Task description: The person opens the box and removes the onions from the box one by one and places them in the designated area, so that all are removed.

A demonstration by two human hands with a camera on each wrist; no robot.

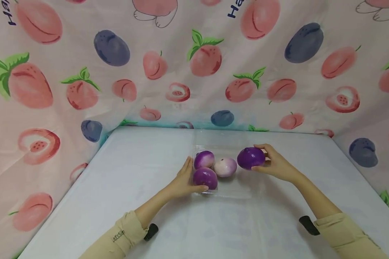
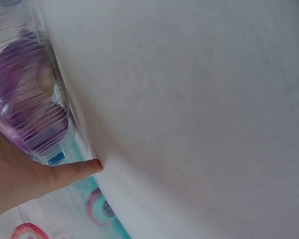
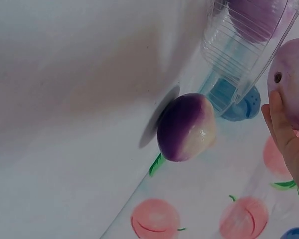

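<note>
Clear plastic box (image 1: 238,187), ribbed walls, open-topped, flat on the worktop (image 1: 139,172); left hand (image 1: 183,182) against its left side. Three round, glossy vegetables bunched in its left half. Rear one (image 1: 204,159): purple, with a paler patch low down. Front one (image 1: 202,177): purple nearly all over, in the near left corner, thumb across its near edge. Pale one (image 1: 225,167): mostly white with a lilac flush, just right of these two. A dark purple vegetable (image 1: 249,158), shiny, held by the right hand (image 1: 277,165) at the box's right side; contact with box unclear. Right wrist view: half-purple, half-white vegetable (image 3: 187,127) near a box corner, seemingly outside.
</note>
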